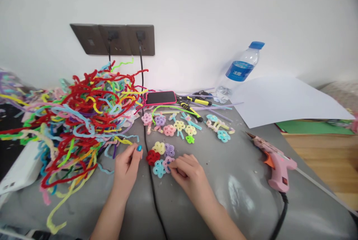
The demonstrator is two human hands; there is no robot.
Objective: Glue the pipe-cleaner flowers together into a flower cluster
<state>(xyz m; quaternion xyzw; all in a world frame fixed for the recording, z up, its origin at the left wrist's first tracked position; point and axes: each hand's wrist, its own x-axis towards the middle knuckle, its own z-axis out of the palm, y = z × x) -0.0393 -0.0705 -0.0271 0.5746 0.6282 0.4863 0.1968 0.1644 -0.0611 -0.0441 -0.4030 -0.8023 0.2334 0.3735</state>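
Five small fuzzy-wire flowers lie in a tight ring on the grey tabletop [212, 202], between the two hands: a cream flower [158, 147] at the far side, a purple flower [169, 150] next to it, a red flower [153, 157] on the left, a light-blue flower [159, 168] nearest the person and a pink flower [165, 162] on the right. The right hand [188, 173] is narrow, its fingers curled in and their tips at the edge of the pink flower; whether they pinch it or merely rest there I cannot tell. The left hand [127, 167] is drawn together to the left of the ring, thumb against bent fingers, apart from the flowers, with nothing showing in its grip. A black cable [153, 187] passes close by the red flower. The step in hand looks like placing or nudging the pink flower within the ring. Judged from this, such a move calls for a light fingertip touch, so that its neighbours are not pushed out of line. The glue gun [278, 169] lies well apart on the right, held by neither hand.
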